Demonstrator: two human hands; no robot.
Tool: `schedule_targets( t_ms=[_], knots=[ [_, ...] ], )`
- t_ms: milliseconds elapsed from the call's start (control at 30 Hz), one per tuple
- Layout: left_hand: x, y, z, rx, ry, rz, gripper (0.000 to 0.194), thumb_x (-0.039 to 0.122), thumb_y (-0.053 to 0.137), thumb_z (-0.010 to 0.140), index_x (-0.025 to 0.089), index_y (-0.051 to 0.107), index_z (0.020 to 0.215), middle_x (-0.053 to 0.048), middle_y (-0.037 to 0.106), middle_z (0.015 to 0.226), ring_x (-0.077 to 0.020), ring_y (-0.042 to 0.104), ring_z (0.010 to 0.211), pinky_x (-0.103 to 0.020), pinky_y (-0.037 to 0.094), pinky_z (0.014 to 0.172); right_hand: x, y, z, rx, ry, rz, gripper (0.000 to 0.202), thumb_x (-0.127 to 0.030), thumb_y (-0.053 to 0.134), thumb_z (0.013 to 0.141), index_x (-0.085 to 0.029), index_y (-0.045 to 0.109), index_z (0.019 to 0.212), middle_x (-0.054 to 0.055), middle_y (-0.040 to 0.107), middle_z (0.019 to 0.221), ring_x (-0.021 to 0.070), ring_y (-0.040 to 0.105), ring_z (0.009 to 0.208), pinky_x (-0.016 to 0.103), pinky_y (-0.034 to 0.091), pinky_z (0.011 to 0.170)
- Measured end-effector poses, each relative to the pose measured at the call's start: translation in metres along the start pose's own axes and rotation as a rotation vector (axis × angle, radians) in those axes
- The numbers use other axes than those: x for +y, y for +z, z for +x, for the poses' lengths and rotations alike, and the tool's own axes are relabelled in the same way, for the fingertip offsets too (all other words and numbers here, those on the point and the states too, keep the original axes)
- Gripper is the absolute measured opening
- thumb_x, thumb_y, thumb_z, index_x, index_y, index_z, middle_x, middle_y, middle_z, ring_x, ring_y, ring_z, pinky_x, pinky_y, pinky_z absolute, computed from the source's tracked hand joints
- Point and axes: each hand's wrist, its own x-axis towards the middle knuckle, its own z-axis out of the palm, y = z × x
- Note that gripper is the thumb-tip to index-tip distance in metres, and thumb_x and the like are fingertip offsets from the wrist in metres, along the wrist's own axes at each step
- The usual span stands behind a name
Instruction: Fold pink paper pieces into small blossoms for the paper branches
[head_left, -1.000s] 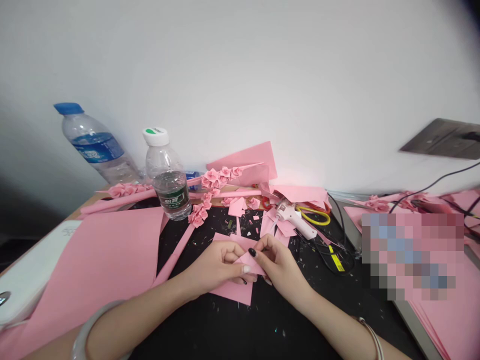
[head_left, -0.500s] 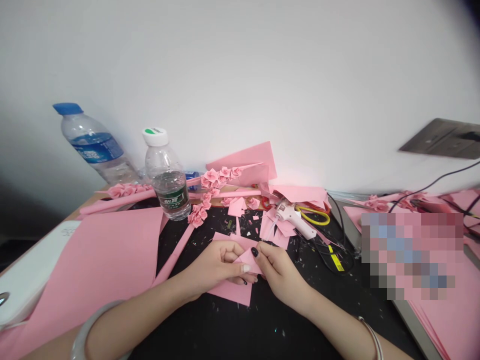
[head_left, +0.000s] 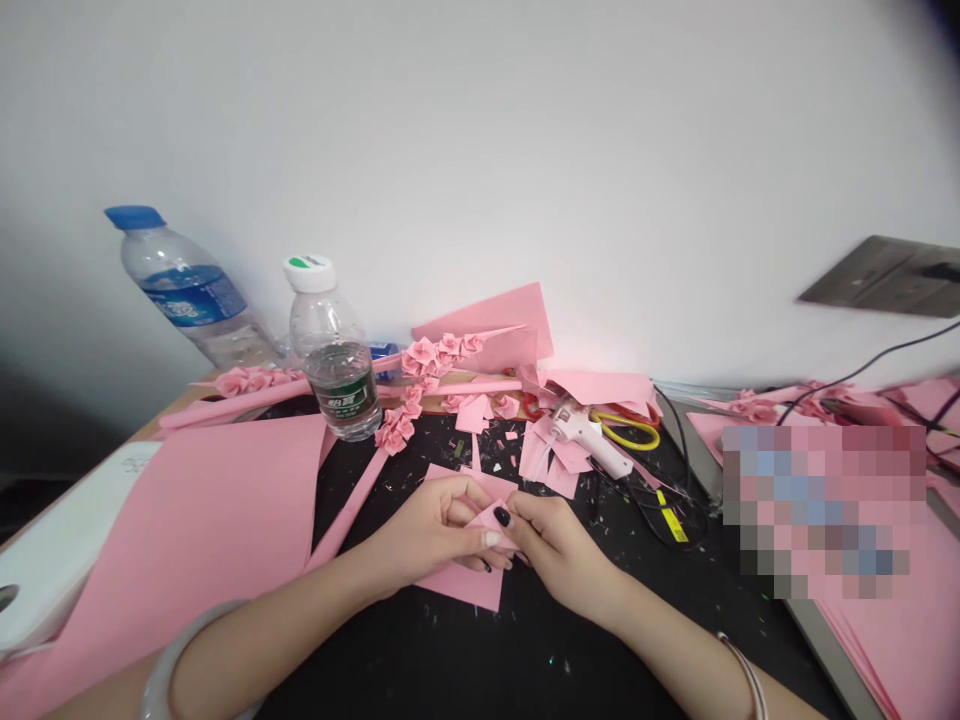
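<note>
We list: fingers [head_left: 521, 533] of left hand [head_left: 431, 530] and right hand [head_left: 566, 555], pinching one small folded paper [head_left: 485, 519] between them; one pink sheet [head_left: 466, 588] beneath, on the black bench [head_left: 450, 665]; beyond, one glue gun [head_left: 581, 430], one white-capped bottle [head_left: 341, 385].

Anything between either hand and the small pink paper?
Nothing visible. The left hand and right hand both pinch the small pink paper directly. A larger pink sheet lies below them, and the glue gun lies farther back, beyond the right hand, clear of both.
</note>
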Motion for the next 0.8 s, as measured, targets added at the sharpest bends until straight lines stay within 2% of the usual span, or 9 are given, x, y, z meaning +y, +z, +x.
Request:
schedule_targets(
  t_ms=[167,300,367,433,500,600,733,800],
  knots=[
    [0.001,0.001,0.001,0.022,-0.014,-0.010,0.027,0.027,0.068,0.068,0.013,0.049,0.080,-0.010,0.071,0.073,-0.0243,0.068,0.072,-0.032,0.051,0.064,0.003,0.000,0.000,0.021,0.006,-0.008,0.034,-0.028,0.032,0.090,-0.020,0.036,0.057,-0.004,0.044,0.052,0.0093,0.037,0.046,0.021,0.030,0.047],
    [-0.002,-0.001,0.003,0.053,-0.029,-0.076,0.027,0.036,0.064,0.071,0.014,0.049,0.076,-0.010,0.071,0.079,-0.0243,0.067,0.077,-0.031,0.050,0.064,0.011,-0.002,-0.001,0.181,0.016,-0.090,0.029,-0.028,0.039,0.088,-0.020,0.041,0.061,-0.005,0.042,0.048,0.0093,0.039,0.043,0.021,0.032,0.045],
    [-0.001,-0.002,0.003,0.045,-0.041,-0.132,0.031,0.043,0.057,0.075,0.015,0.052,0.086,-0.011,0.071,0.080,-0.0235,0.067,0.076,-0.028,0.049,0.062,0.014,-0.004,-0.002,0.230,0.014,-0.099,0.020,-0.027,0.042,0.088,-0.020,0.048,0.070,-0.005,0.045,0.047,0.0098,0.043,0.041,0.022,0.036,0.045],
    [0.000,-0.003,0.003,0.018,-0.039,-0.182,0.038,0.047,0.050,0.079,0.015,0.052,0.100,-0.012,0.070,0.080,-0.0230,0.068,0.075,-0.027,0.049,0.060,0.014,-0.005,-0.002,0.253,-0.039,-0.120,0.011,-0.025,0.045,0.086,-0.020,0.052,0.079,-0.002,0.054,0.056,0.0121,0.052,0.049,0.024,0.042,0.051],
    [0.000,-0.004,0.003,0.013,-0.026,-0.213,0.040,0.047,0.050,0.079,0.016,0.052,0.104,-0.012,0.069,0.084,-0.0230,0.067,0.078,-0.026,0.049,0.061,0.013,-0.006,-0.001,0.247,-0.146,-0.142,0.010,-0.021,0.047,0.085,-0.021,0.056,0.084,0.003,0.061,0.073,0.0157,0.059,0.067,0.027,0.047,0.064],
    [-0.001,-0.004,0.004,0.055,0.000,-0.215,0.037,0.039,0.060,0.074,0.017,0.053,0.103,-0.009,0.069,0.083,-0.0216,0.067,0.078,-0.028,0.050,0.067,0.010,-0.006,-0.001,0.206,-0.246,-0.120,0.016,-0.016,0.045,0.084,-0.022,0.060,0.089,0.006,0.062,0.093,0.0189,0.057,0.090,0.032,0.046,0.078],
    [-0.005,-0.005,0.006,0.140,0.054,-0.186,0.043,0.027,0.066,0.071,0.017,0.049,0.109,-0.007,0.069,0.080,-0.0213,0.066,0.080,-0.030,0.050,0.071,0.008,-0.005,0.000,0.249,-0.114,0.098,0.032,-0.015,0.045,0.082,-0.023,0.049,0.113,0.009,0.055,0.108,0.0180,0.057,0.088,0.029,0.049,0.068],
    [-0.006,-0.005,0.006,0.184,0.084,-0.161,0.042,0.025,0.064,0.072,0.016,0.049,0.110,-0.008,0.069,0.086,-0.0223,0.066,0.084,-0.030,0.050,0.072,0.008,-0.005,0.002,0.269,-0.043,0.233,0.036,-0.018,0.044,0.082,-0.022,0.044,0.118,0.009,0.056,0.106,0.0168,0.057,0.085,0.028,0.049,0.067]
  ],
)
